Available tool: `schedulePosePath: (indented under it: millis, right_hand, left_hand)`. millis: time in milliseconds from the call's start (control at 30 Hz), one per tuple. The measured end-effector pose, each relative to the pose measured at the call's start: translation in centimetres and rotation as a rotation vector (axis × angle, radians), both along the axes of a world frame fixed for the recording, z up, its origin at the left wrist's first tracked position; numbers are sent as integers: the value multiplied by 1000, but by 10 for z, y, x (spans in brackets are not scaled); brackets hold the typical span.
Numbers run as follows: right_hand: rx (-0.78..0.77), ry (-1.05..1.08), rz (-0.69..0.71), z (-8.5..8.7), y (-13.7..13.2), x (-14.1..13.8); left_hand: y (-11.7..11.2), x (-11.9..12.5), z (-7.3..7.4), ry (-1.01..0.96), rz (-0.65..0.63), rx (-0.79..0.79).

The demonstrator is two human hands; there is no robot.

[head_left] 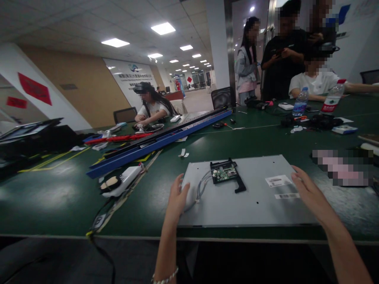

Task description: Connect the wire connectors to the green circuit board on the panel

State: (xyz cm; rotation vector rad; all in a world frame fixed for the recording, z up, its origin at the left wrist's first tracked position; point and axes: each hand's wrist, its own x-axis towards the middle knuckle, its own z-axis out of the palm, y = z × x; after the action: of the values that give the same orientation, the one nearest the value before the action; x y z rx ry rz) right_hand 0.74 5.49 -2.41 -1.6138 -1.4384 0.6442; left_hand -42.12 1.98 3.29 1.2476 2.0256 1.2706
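A flat grey metal panel (251,197) lies on the green table (59,201) in front of me. A small green circuit board (224,172) in a black bracket sits near its far edge, with thin grey wires (202,185) running left from it. Two white barcode labels (278,181) are stuck on the right part. My left hand (177,197) rests on the panel's left edge beside the wires, fingers stretched out. My right hand (308,191) lies flat on the panel's right edge, fingers extended. Neither hand holds anything.
A long blue and black rail (160,142) crosses the table diagonally. A white device (121,181) with a cable lies to my left. Two water bottles (300,101) and small tools stand at the far right. One person sits at the far left, three others at the far right.
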Motion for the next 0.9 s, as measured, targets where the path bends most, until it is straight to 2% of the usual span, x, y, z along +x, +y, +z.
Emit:
schedulePosePath:
  millis: [167,367,500,700,800,900]
  right_hand:
    - [23,-345,-26,-10,6,14]
    - [42,-721,-66,-17,3,16]
    - [35,-808,-81,-18,1,17]
    - [11,-786,-59,-18,9,21]
    - [1,-700,97,-2,22,16]
    - [30,-580,437,26,42,5]
  left_hand:
    - [1,24,-13,167,-72,67]
    - [-8,53,-14,435,-140,77]
    - [-7,69,-16,548,-130,71]
    - [-12,92,-12,816,-36,7]
    - [-16,99,-12,943,-19,0]
    - [-17,99,-15,1014,-47,15]
